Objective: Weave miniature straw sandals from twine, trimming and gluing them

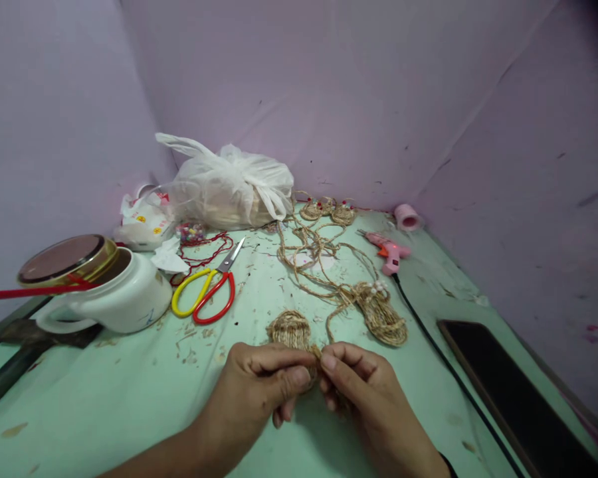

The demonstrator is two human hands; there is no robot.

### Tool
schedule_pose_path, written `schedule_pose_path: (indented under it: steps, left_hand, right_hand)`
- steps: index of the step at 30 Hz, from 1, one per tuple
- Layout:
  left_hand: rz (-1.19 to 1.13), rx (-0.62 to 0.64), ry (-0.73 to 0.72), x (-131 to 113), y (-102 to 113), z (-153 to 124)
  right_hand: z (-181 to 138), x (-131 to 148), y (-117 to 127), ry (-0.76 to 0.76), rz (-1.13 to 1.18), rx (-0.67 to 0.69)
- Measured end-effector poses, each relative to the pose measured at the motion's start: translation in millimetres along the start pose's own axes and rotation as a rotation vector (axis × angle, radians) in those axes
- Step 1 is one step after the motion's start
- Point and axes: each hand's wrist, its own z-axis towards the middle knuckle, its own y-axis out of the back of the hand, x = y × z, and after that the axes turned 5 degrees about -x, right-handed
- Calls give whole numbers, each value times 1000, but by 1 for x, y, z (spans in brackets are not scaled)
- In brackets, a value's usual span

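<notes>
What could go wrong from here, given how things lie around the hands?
The loose twine lies in crossing loops, so a pull by the right hand might tighten them into a knot. The nozzle of the pink glue gun lies near that twine; if hot, it could scorch a strand. The gun's black cord runs along that hand's outer side, and a sideways move might snag it.

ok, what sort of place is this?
Probably a handicraft workspace; home or workshop, can't tell. Giveaways: the pink glue gun, the red-and-yellow-handled scissors and the half-hidden twine piece.
</notes>
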Motion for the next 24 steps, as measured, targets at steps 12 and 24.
schedule_pose_path:
  steps: [12, 24]
  left_hand:
    - [24, 123, -314, 4, 10, -2]
    - [187, 442, -454, 6, 18, -4]
  right_hand:
    - [-3, -2, -1, -135, 21, 249]
    - [-8, 12, 13, -245, -26, 450]
